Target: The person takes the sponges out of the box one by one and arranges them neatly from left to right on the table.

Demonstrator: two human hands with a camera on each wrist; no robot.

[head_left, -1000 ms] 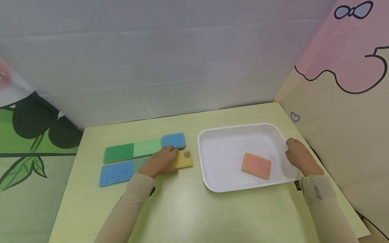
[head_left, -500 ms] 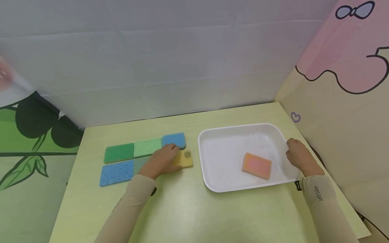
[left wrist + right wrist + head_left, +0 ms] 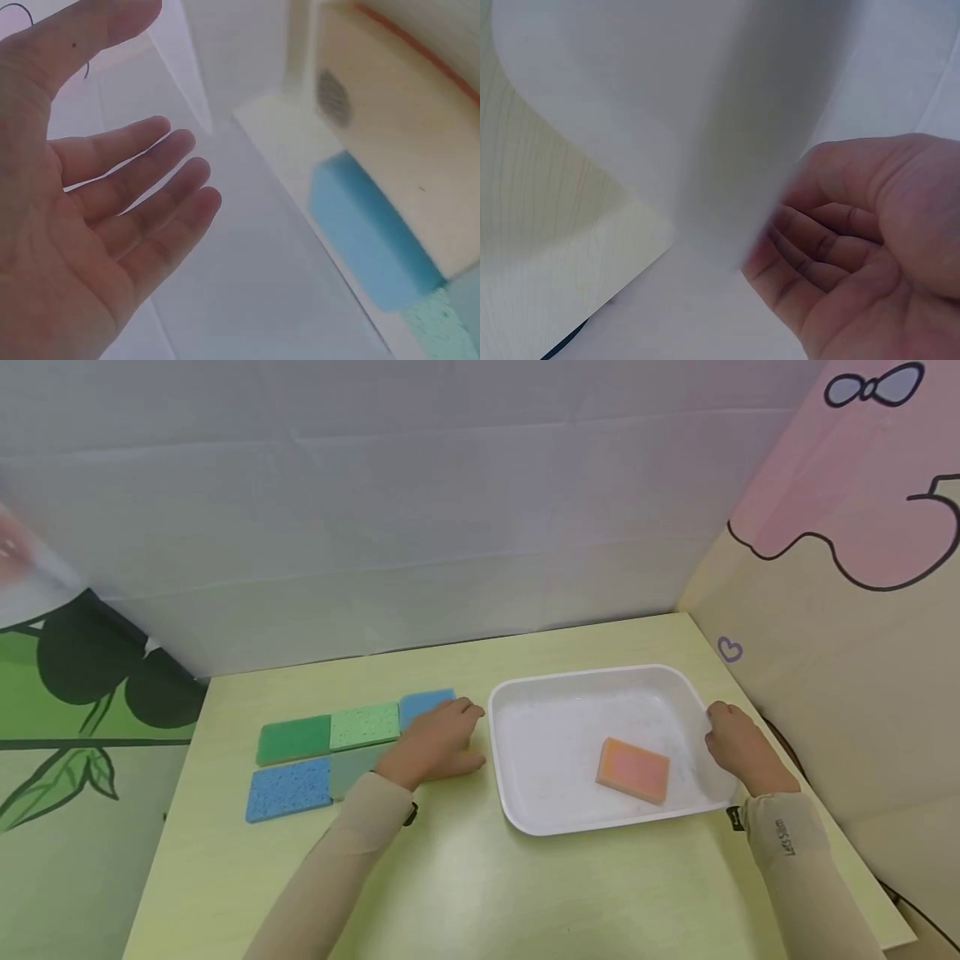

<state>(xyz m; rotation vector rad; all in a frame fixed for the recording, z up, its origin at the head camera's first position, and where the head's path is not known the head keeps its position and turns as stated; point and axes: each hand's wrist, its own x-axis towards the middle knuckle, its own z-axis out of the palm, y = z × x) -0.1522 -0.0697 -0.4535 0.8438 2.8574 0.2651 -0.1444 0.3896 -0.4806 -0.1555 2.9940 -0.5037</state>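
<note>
In the head view my left hand (image 3: pixel 438 739) hovers over the right end of a block of sponges, hiding the yellow one there. The left wrist view shows this hand with its fingers extended and nothing in them. Off to its side are the yellow sponge (image 3: pixel 397 127), which has a dark round mark, and a small blue sponge (image 3: pixel 375 232). My right hand (image 3: pixel 742 747) grips the right rim of a white tray (image 3: pixel 543 760), thumb and fingers around the edge in the right wrist view. Inside the tray lies a pink-and-orange sponge (image 3: pixel 633 770).
Left of my left hand, a dark green sponge (image 3: pixel 294 740) and a speckled light green sponge (image 3: pixel 365 727) form the back row. A speckled blue sponge (image 3: pixel 288 789) and a grey-green sponge (image 3: pixel 352 768) lie in front. A wall (image 3: pixel 817 693) borders the table on the right.
My left hand has moved right, from the left part of the yellow sponge toward the tray, and now covers that sponge. The right hand, tray and sponges have stayed in place.
</note>
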